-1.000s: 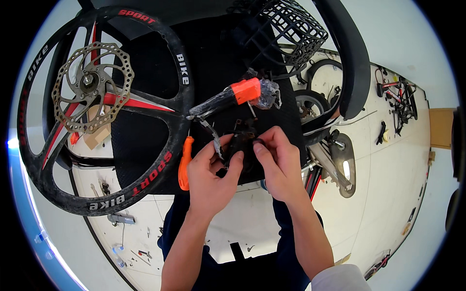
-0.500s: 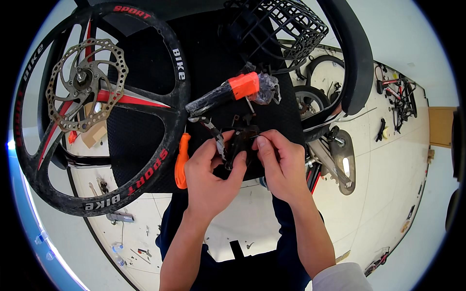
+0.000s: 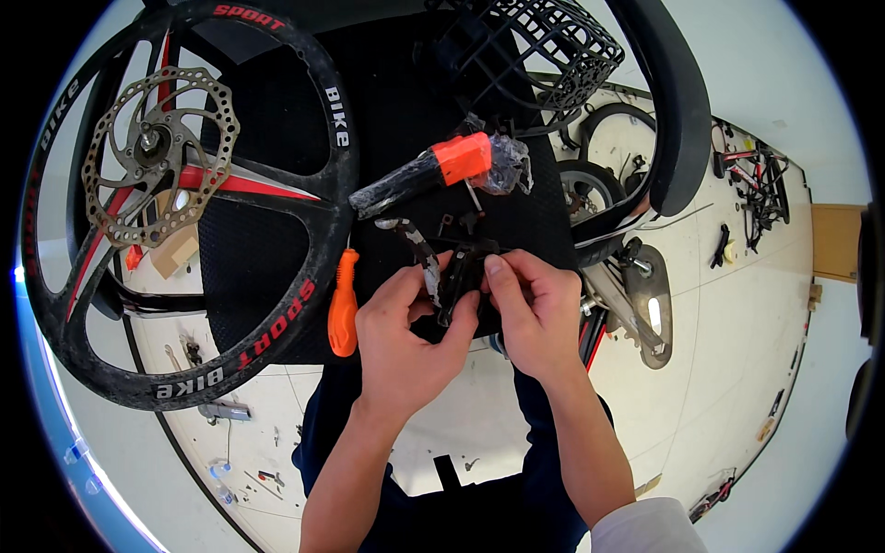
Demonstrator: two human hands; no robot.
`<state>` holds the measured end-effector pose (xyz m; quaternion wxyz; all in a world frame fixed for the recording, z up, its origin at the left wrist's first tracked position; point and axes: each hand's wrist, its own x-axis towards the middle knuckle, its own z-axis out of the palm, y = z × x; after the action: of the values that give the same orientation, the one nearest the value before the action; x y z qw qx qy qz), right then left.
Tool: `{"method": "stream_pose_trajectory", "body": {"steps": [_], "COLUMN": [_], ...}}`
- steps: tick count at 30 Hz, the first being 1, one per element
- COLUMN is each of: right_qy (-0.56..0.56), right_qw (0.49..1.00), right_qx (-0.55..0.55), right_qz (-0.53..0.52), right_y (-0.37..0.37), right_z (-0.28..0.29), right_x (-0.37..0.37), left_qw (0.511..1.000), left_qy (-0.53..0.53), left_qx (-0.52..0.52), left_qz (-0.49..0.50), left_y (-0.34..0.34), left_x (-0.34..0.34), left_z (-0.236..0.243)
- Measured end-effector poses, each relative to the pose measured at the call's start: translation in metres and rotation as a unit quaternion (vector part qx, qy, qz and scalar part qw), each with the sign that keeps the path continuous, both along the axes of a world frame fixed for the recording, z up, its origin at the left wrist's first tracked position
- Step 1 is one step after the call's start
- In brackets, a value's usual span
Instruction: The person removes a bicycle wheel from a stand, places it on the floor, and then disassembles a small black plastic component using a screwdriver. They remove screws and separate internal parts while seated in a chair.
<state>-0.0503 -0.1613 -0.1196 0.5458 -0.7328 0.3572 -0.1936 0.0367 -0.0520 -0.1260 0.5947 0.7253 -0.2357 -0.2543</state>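
Low over a black padded seat, my left hand (image 3: 413,330) is closed around a black brake lever (image 3: 461,279) with a chipped, worn blade that sticks up past the fingers. My right hand (image 3: 533,311) is closed in a pinch at the right edge of the lever's body; whatever lies between its thumb and finger is hidden. An orange-handled screwdriver (image 3: 343,313) lies just left of my left hand. Beyond both hands is a black grip-like part (image 3: 396,191) partly in clear plastic, with an orange band around it. Small dark metal pieces (image 3: 468,219) lie between it and the lever.
A black spoked wheel (image 3: 336,212) with a metal disc rotor (image 3: 221,120) covers the left side. A black wire basket (image 3: 572,55) stands at the far edge, beside a curved black armrest (image 3: 678,138). Bike parts (image 3: 751,184) and tools are scattered on the pale floor.
The brake lever has tilted slightly and my left thumb has shifted right along it. My right fingers have closed in against its body. The whole view has moved a little.
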Motion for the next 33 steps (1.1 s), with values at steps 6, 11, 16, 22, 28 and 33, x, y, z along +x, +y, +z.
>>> {"method": "stream_pose_trajectory", "body": {"steps": [6,11,16,22,28,33], "right_qy": [-0.001,0.006,0.013,-0.007,-0.005,-0.003], "right_qw": [1.0,1.0,1.0,1.0,0.999,0.999], "right_qx": [0.001,0.003,-0.002,-0.014,-0.01,-0.007], "right_qz": [-0.005,-0.004,-0.005,0.012,0.036,0.037], "right_y": [-0.0003,0.0001,0.0004,-0.0021,-0.0053,-0.0049], "right_z": [0.002,0.0019,0.0027,-0.0002,-0.0008,-0.0012], "right_x": [-0.001,-0.0026,-0.0028,-0.0038,-0.0052,-0.0049], "left_qw": [0.998,0.998,0.997,0.996,0.995,0.993], "left_qy": [0.055,0.063,0.077,0.09,0.101,0.115], "left_qx": [-0.023,-0.011,-0.02,-0.019,-0.02,-0.027], "left_qz": [0.006,-0.001,0.002,0.001,-0.001,-0.003], "left_y": [-0.0011,-0.001,-0.0019,-0.0015,-0.0012,-0.0003], "left_x": [-0.0017,-0.0017,-0.0019,-0.0022,-0.0021,-0.0028], "left_z": [-0.0008,0.0016,0.0007,-0.0001,-0.0005,0.0004]}}
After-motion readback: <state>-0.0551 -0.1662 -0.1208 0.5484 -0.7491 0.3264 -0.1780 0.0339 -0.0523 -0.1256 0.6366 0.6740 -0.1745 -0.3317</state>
